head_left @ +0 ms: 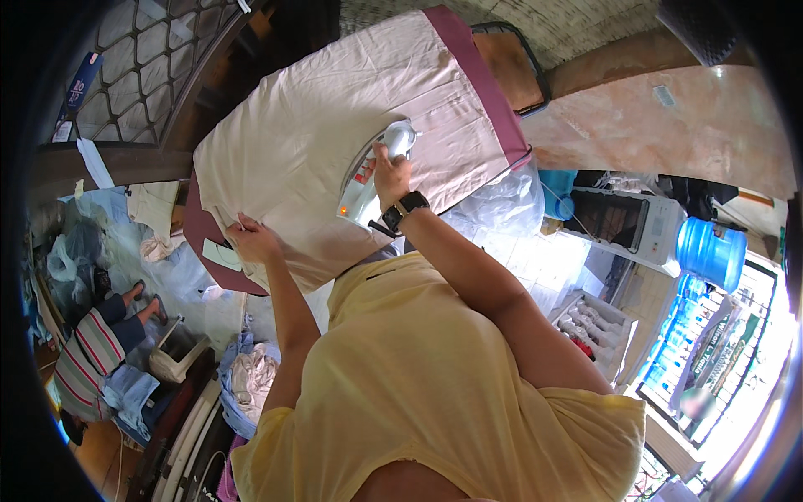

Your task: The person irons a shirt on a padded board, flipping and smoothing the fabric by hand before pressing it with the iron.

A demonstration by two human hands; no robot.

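A large beige cloth [293, 151] with maroon borders lies spread over a flat surface in front of me, lightly creased in places. My right hand [391, 177], with a dark watch at the wrist, is closed round the handle of a white and grey clothes iron [360, 201]. The iron rests on the cloth, and a small orange light glows on it. At the cloth's near left edge my left hand [253, 241] has its fingers bent together on the fabric. Beside that hand, a pale rectangular piece [222, 255] lies over the maroon border.
Another person in a striped top [92, 347] is at the lower left, near plastic bags [71, 251]. A basket of clothes [251, 376] stands by my left elbow. To the right are a white appliance [623, 226] and a blue water jug [711, 253]. A chair [506, 67] stands beyond the cloth.
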